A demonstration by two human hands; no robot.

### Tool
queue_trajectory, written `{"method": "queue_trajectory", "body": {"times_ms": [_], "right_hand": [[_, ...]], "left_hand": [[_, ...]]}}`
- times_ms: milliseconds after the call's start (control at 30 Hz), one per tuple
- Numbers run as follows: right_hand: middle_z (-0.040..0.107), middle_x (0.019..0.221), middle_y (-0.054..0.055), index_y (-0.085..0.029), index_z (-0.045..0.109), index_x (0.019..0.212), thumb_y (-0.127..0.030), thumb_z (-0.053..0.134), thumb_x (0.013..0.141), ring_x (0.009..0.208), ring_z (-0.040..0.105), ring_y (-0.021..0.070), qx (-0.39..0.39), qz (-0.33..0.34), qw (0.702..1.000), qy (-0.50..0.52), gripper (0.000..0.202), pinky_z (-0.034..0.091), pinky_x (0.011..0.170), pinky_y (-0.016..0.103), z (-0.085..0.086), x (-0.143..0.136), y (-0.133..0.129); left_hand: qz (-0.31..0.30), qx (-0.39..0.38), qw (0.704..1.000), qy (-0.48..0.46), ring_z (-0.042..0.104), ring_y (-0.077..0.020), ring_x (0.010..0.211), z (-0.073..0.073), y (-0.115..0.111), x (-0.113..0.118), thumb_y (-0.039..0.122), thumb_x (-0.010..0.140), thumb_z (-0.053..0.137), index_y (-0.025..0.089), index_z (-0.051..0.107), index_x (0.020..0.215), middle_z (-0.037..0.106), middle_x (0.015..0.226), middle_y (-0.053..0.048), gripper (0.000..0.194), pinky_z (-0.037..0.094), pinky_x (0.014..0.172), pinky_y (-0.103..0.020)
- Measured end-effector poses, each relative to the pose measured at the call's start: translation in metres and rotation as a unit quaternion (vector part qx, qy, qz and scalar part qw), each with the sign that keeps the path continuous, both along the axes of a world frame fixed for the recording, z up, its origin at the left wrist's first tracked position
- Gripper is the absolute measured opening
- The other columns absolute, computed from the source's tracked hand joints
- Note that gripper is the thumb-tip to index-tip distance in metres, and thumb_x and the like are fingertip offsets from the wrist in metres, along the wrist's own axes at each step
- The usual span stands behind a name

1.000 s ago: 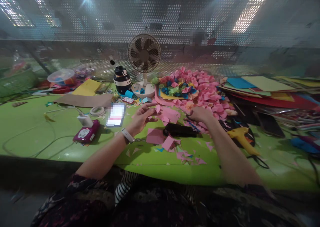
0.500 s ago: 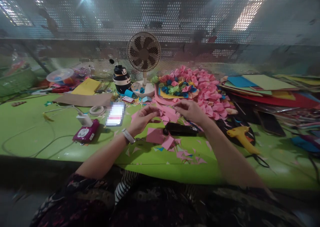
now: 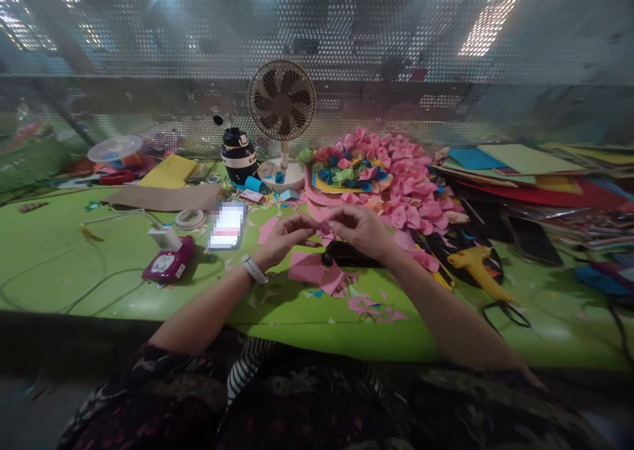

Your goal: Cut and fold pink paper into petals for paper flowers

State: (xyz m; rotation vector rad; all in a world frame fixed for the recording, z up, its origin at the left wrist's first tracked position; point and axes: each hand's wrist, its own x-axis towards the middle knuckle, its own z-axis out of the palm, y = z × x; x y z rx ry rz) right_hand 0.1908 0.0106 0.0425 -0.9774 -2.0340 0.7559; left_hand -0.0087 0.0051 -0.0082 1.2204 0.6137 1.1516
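The person's 2 hands are meeting over the middle of a smooth, glossy green bench (image 3: 198,298). The left hand (image 3: 284,238) is pinching 1 small pink paper piece (image 3: 324,227) between thumb and fingertips, its remaining fingers curving loosely. The right hand (image 3: 361,230) is closing its thumb and fingertips on the same piece from the opposite side, palm facing down. The piece is sitting above the bench, between the 2 sets of fingertips; these are covering most of it, so its long axis and the way it is pointing cannot be read.

Below the right hand, a dark, smooth, elongated tool (image 3: 352,254) is lying flat, partly hidden, its long axis running left to right. Just nearer the person, 1 flat pink paper sheet (image 3: 304,267) is lying beside a smaller pink square (image 3: 333,280), and thin, sharp-cornered paper scraps (image 3: 369,306) are scattering to the right.

Beyond the hands, a heap of creased, petal-like pink paper pieces (image 3: 411,179) is rising in a loose mound. Green, blue and pink folded pieces (image 3: 347,172) are clustering at its left. A yellow plastic glue gun (image 3: 488,281) is lying to the right, its handle slanting towards the person. A lit phone (image 3: 226,225) is lying flat, left of the left hand.
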Motion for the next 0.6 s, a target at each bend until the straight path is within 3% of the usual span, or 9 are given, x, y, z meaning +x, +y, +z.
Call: {"method": "queue_trajectory", "body": {"times_ms": [167,367,467,600], "right_hand": [[0.065,0.069,0.002,-0.016,0.065,0.077,-0.033,0.066,0.074,0.059,0.054,0.0116,-0.101,0.023,0.992,0.072,0.017,0.044,0.057,0.026,0.005,-0.001,-0.002],[0.053,0.057,-0.005,-0.016,0.065,0.075,-0.036,0.069,0.071,0.049,0.039,0.0064,-0.182,0.008,0.977,0.112,0.021,0.030,0.048,0.023,0.005,-0.004,-0.004],[0.051,0.056,-0.006,-0.016,0.065,0.076,-0.037,0.071,0.069,0.048,0.038,0.0062,-0.203,0.006,0.969,0.143,0.023,0.028,0.046,0.023,-0.001,-0.002,0.003],[0.050,0.057,-0.006,-0.017,0.064,0.080,-0.041,0.071,0.070,0.048,0.041,0.0072,-0.198,-0.019,0.964,0.175,0.027,0.030,0.046,0.023,-0.006,0.003,0.015]], "left_hand": [[-0.004,0.000,1.000,0.010,0.072,-0.0165,0.083,-0.002,0.000,0.000,0.033,0.071,0.084,0.015,0.068,0.085,0.074,0.086,-0.004,0.028,0.063,0.074,-0.030],[-0.033,0.017,0.999,0.001,0.075,-0.0179,0.084,-0.001,0.001,-0.001,0.028,0.069,0.088,0.017,0.064,0.107,0.076,0.086,-0.004,0.045,0.061,0.079,-0.031],[-0.031,0.017,0.999,0.011,0.075,-0.0190,0.086,0.000,0.001,-0.002,0.031,0.072,0.085,0.018,0.063,0.115,0.077,0.089,-0.004,0.050,0.061,0.082,-0.034],[0.017,0.009,1.000,0.007,0.074,-0.0182,0.087,0.000,0.002,0.000,0.034,0.075,0.083,0.017,0.062,0.118,0.076,0.088,-0.005,0.050,0.061,0.078,-0.030]]}}
